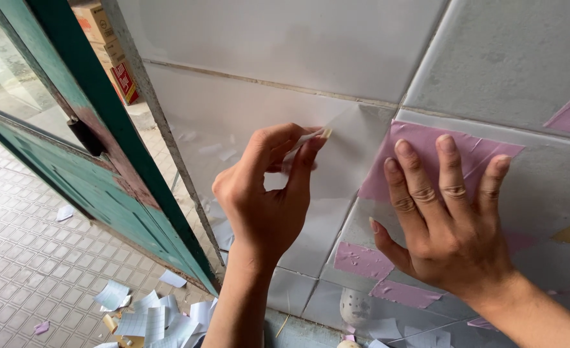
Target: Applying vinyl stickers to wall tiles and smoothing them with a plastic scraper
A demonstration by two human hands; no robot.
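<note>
From the head view, the left hand (266, 200) is pinching the loose corner of a thin clear film (336, 161) that is stuck on the tiled wall (285, 45). Its fingers (301, 158) are closed tight on that corner, just left of the pink sheet (427, 158). The film looks very light, soft and floppy, and it seems easy to tear, so the lifted corner is the best place to hold it, close to the wall. The right hand (443, 222) lies flat and open on the pink sheet, holding nothing, only pressing. The pink sheet looks wrinkled and thin, like paper stuck to the tiles. More pink bits (362, 261) sit below the pink sheet. Far to the left of it stands a green door (98, 187), and white paper scraps (153, 319) lie on the floor (27, 258) below.
</note>
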